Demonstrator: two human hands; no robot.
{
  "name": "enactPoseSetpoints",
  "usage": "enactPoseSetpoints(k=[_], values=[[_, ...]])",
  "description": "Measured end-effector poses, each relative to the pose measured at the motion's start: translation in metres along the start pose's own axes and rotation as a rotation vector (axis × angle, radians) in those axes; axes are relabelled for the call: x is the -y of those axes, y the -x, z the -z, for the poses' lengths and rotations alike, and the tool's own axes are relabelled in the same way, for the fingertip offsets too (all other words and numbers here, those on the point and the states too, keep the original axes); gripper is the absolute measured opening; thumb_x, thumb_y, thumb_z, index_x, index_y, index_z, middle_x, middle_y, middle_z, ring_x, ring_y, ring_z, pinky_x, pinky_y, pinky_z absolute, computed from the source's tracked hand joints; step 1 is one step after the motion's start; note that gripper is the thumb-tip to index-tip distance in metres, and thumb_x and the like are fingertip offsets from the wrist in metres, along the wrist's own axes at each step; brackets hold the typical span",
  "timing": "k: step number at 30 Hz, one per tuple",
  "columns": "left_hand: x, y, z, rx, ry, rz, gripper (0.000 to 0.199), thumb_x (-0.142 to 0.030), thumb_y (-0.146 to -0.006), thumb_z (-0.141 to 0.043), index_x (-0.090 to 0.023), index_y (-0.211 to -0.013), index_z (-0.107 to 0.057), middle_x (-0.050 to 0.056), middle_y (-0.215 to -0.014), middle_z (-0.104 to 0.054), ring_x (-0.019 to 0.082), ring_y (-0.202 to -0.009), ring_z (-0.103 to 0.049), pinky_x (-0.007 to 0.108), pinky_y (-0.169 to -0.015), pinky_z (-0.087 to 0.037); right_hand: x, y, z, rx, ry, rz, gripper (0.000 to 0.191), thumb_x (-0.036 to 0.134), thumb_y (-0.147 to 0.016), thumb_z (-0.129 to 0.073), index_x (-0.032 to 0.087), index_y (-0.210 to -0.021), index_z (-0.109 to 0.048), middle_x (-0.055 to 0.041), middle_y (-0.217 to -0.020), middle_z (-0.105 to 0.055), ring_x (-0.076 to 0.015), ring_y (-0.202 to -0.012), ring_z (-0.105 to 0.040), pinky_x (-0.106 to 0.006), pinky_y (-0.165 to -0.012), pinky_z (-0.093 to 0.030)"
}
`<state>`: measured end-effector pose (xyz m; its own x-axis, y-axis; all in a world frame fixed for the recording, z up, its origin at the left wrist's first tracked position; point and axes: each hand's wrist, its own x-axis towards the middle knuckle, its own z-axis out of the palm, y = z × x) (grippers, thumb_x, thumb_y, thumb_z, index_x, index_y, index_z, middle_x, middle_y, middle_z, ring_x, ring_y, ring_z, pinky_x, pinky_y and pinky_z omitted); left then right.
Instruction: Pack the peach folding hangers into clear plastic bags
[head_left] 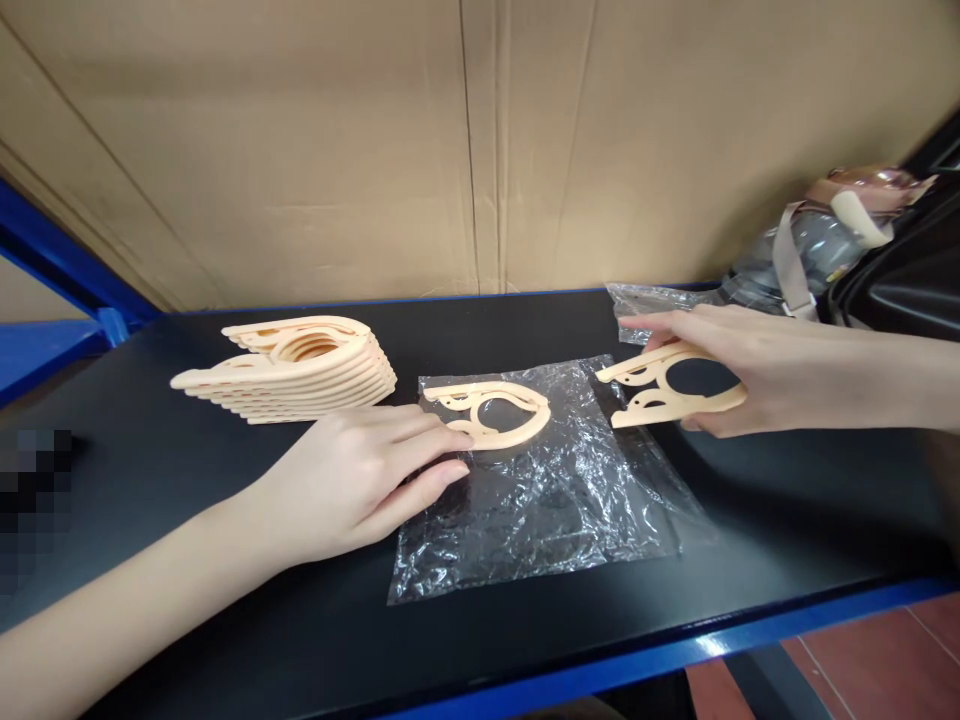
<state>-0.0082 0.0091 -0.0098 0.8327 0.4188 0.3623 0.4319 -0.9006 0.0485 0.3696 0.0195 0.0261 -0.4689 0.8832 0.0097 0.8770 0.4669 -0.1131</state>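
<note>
Several cream folding plastic pieces are stacked in a leaning pile at the left. One more such piece lies on a clear, crinkled plastic bag at the middle. My left hand rests at the bag's left side, its fingertips touching the left end of that piece, fingers partly spread. My right hand holds another cream piece, pinched between thumb and fingers, above the bag's right edge. What lies under my left palm is hidden.
Clear plastic wrapping lies behind my right hand. At the back right sits a transparent bottle-like object with a strap, beside a black bag. Cardboard stands behind the black tabletop, which has a blue front edge.
</note>
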Motion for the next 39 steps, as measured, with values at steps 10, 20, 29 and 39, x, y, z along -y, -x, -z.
enactPoseSetpoints(k=[10, 20, 29, 39], values=[[-0.002, 0.002, -0.001, -0.028, -0.058, -0.031, 0.025, -0.026, -0.099, -0.044, -0.017, -0.113, -0.063, 0.002, -0.080, -0.072, 0.017, -0.064, -0.066, 0.028, -0.057, -0.044, 0.038, -0.002, -0.013, 0.150, -0.111, 0.200, 0.088, 0.045, -0.079, -0.066, 0.040, -0.154, -0.020, -0.0035, -0.134, -0.058, -0.0297, -0.115, -0.059, -0.039, -0.088, -0.053], [-0.003, 0.002, -0.002, -0.062, -0.077, -0.041, 0.022, -0.022, -0.097, -0.047, -0.016, -0.108, -0.065, 0.003, -0.080, -0.074, 0.017, -0.062, -0.068, 0.028, -0.055, -0.047, 0.057, -0.005, -0.023, 0.156, -0.218, 0.252, 0.087, 0.052, -0.082, -0.065, 0.042, -0.155, -0.017, -0.0035, -0.152, -0.044, -0.0292, -0.115, -0.062, -0.040, -0.085, -0.054], [-0.005, 0.000, -0.001, -0.070, -0.084, -0.033, 0.021, -0.018, -0.095, -0.047, -0.017, -0.104, -0.066, 0.002, -0.079, -0.075, 0.015, -0.061, -0.069, 0.027, -0.053, -0.048, 0.029, 0.000, -0.020, 0.187, -0.128, 0.122, 0.102, 0.052, -0.070, -0.076, 0.041, -0.155, -0.019, -0.0032, -0.140, -0.059, -0.0338, -0.113, -0.064, -0.043, -0.084, -0.054], [-0.004, 0.002, -0.001, -0.082, -0.114, -0.075, 0.019, -0.014, -0.093, -0.048, -0.018, -0.103, -0.063, 0.003, -0.086, -0.076, 0.016, -0.063, -0.070, 0.028, -0.052, -0.048, 0.054, 0.002, -0.020, 0.134, -0.144, 0.169, 0.092, 0.058, -0.074, -0.070, 0.041, -0.153, -0.026, -0.0021, -0.134, -0.062, -0.0315, -0.108, -0.065, -0.039, -0.080, -0.053]])
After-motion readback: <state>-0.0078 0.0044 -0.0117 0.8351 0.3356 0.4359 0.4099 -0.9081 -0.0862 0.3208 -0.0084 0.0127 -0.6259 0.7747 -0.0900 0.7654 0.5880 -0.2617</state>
